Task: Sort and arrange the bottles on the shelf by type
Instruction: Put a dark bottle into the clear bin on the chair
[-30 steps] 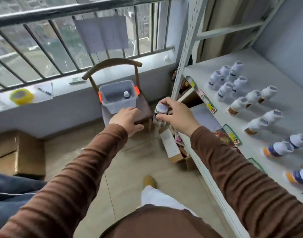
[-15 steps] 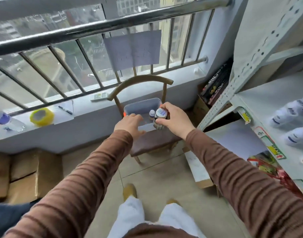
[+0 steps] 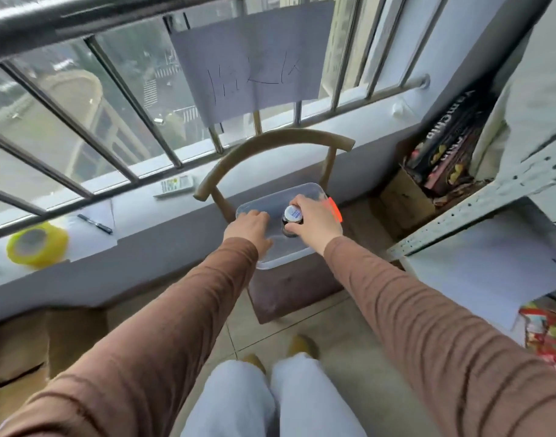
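Bottle [image 3: 291, 220]: dark glass, white cap with a printed label on top, now sitting inside the clear bin [image 3: 314, 192] on the chair [image 3: 289, 288], toward the bin's right end. One second ago it was being carried in open air between shelf and chair; half a second ago it was at the bin's rim; it is now being lowered within the walls. Whether its base is touching the bin floor cannot be told, since the hand is covering the lower body.

Right hand [image 3: 316, 223]: gripping the bottle, fingers and thumb curled round it just below the cap. Release is not yet showing.

Left hand [image 3: 249, 225]: reaching into the bin's left half, knuckles up, fingers bent downward. Its fingertips are hidden, so whether it is closing on anything cannot be told. The small white-capped bottle seen in the bin earlier is no longer showing; it may be lying under this hand.

The view is also turning away from the shelf [image 3: 478, 216], of which only the near corner post and a lower board are showing.

Assessment: the person appears to be exchanging stock at the bin, putting one bottle down and possibly picking up another, so sorting on the shelf is not advancing at this instant.
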`<state>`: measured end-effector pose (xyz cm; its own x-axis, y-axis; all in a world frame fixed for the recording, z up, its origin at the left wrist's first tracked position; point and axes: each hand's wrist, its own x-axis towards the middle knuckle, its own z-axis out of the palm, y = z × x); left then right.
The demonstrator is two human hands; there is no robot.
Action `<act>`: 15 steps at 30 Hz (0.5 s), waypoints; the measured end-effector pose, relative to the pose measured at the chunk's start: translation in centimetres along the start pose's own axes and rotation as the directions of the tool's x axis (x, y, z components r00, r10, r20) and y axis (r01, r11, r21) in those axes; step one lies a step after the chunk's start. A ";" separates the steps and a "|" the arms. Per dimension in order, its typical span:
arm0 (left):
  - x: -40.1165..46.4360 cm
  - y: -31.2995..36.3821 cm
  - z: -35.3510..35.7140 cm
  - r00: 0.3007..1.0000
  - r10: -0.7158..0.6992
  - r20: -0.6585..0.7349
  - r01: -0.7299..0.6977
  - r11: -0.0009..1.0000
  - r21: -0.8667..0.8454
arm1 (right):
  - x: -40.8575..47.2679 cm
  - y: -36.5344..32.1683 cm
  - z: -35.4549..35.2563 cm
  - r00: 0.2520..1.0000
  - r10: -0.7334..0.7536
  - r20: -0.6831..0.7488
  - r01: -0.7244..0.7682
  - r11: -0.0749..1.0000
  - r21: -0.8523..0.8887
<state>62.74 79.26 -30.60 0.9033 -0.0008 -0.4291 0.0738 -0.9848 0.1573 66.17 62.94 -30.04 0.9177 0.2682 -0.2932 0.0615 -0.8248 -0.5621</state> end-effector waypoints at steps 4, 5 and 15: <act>5.0 -1.8 3.6 1.000 0.007 -0.017 -0.008 1.000 -0.024 | 4.2 2.2 4.9 0.997 0.040 0.071 -0.039 0.999 -0.009; 6.2 -2.1 4.7 1.000 0.014 -0.017 -0.015 0.999 -0.032 | 5.1 2.7 6.2 0.995 0.053 0.082 -0.052 0.999 -0.016; 14.0 -4.3 12.2 1.000 0.022 -0.003 -0.022 0.999 0.030 | 12.2 6.9 14.8 0.993 0.063 0.095 -0.043 0.981 -0.190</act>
<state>69.90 81.37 -48.17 0.9059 -0.0223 -0.4229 0.0411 -0.9893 0.1403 72.01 67.87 -48.93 0.8781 0.2623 -0.4001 0.0952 -0.9154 -0.3912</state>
